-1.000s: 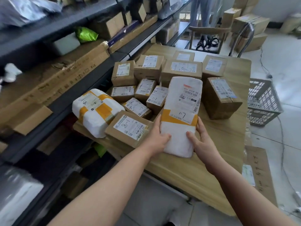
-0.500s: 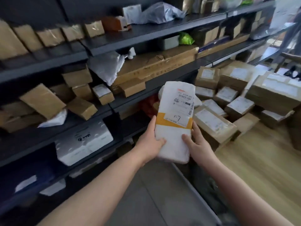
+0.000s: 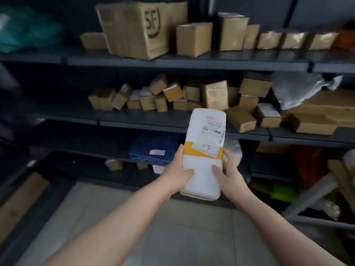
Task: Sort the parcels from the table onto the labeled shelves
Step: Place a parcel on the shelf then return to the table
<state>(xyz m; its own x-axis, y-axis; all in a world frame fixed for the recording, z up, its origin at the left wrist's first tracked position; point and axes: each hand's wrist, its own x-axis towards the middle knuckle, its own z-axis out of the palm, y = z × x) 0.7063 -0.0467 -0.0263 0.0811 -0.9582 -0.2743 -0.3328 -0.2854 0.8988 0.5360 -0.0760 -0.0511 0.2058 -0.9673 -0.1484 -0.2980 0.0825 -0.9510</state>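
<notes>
The left hand (image 3: 178, 174) grips the lower left edge of a white parcel (image 3: 204, 181). Its thumb lies flat across the front and its fingers wrap round the side and go behind, out of sight. The right hand (image 3: 229, 174) grips the lower right edge the same way, thumb on the front and fingers curled along the edge.

The parcel is a soft white bag held upright in the air between both hands, in front of the shelves and touching none of them. An orange band (image 3: 189, 149) runs across its middle. A printed label (image 3: 214, 126) sits on the upper half, and there is a handwritten mark just above the band that is too blurred to read with certainty.

Behind the parcel's top runs the middle shelf (image 3: 134, 121), crowded with small brown boxes (image 3: 215, 95) and, to the right, a crumpled grey bag (image 3: 295, 89). Lower down, just left of the parcel, a blue crate (image 3: 153, 148) stands on a shelf. The top shelf (image 3: 192, 61) carries a large brown box (image 3: 138, 29) with a row of smaller ones beside it. Below the arms lies a pale tiled floor (image 3: 172, 227).
</notes>
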